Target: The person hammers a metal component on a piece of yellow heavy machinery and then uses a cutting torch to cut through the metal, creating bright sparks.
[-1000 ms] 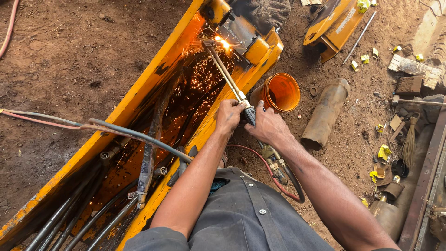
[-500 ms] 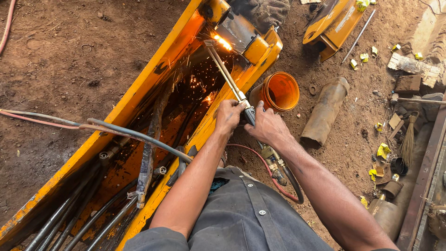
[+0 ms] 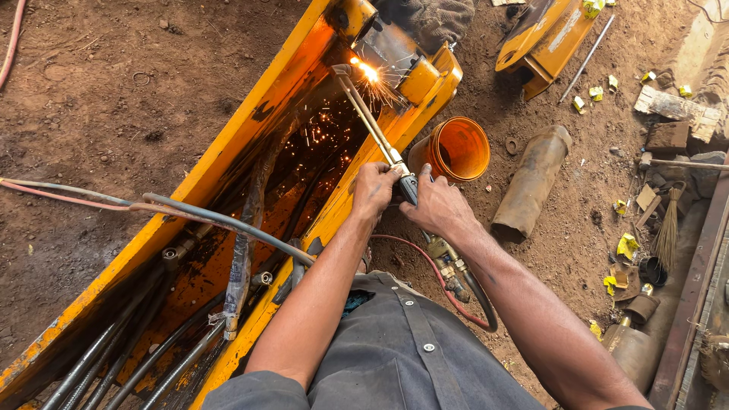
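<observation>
Both hands — left hand, right hand — grip the cutting torch; the flame should stay steady on the yellow boom — sparks fall inside.

cutting torch: long thin metal tube, slanted up-left from the grip | tip lit, bright flame and sparks | tip at top end of yellow steel boom | hoses trail from its rear end

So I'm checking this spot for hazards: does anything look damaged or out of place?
Sparks spray from the cutting torch into the yellow boom, right over its hoses. An orange bucket lies tipped on the dirt.
</observation>
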`<state>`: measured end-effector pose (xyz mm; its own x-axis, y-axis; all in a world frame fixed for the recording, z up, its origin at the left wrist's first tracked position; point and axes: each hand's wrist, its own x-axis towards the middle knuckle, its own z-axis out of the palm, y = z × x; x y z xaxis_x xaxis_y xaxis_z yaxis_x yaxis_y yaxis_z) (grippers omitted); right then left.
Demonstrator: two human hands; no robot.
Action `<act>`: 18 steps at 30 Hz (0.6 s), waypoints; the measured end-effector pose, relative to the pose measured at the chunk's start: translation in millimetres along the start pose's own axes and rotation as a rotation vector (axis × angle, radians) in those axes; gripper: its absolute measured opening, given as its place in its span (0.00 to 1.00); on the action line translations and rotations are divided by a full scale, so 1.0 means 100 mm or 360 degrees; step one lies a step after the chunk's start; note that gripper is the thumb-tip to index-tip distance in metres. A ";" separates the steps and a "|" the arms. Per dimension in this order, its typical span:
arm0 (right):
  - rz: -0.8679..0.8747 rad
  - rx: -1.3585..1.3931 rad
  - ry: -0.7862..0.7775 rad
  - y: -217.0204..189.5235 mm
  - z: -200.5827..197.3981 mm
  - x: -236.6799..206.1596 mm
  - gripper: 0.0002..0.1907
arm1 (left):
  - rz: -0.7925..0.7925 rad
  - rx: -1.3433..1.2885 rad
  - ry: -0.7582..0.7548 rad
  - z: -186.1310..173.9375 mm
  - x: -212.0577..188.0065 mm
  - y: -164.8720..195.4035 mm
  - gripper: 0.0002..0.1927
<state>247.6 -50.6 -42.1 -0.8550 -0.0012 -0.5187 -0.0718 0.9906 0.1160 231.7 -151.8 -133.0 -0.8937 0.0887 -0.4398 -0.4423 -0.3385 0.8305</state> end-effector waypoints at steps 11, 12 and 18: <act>-0.0067 -0.0013 0.0064 -0.04 -0.05 0.03 0.53 | -0.0057 0.0207 0.0100 -0.06 -0.02 0.07 0.12; -0.0063 -0.0014 0.0057 -0.04 -0.05 0.03 0.53 | -0.0077 0.0154 0.0091 -0.06 -0.02 0.07 0.12; -0.0027 -0.0004 0.0028 -0.02 -0.05 0.01 0.52 | -0.0106 0.0232 0.0095 -0.02 -0.02 0.06 0.12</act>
<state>244.2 -53.2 -39.0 -0.8626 -0.0204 -0.5056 -0.0877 0.9901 0.1096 230.6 -156.2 -127.8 -0.8578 0.0493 -0.5116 -0.5107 -0.1937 0.8377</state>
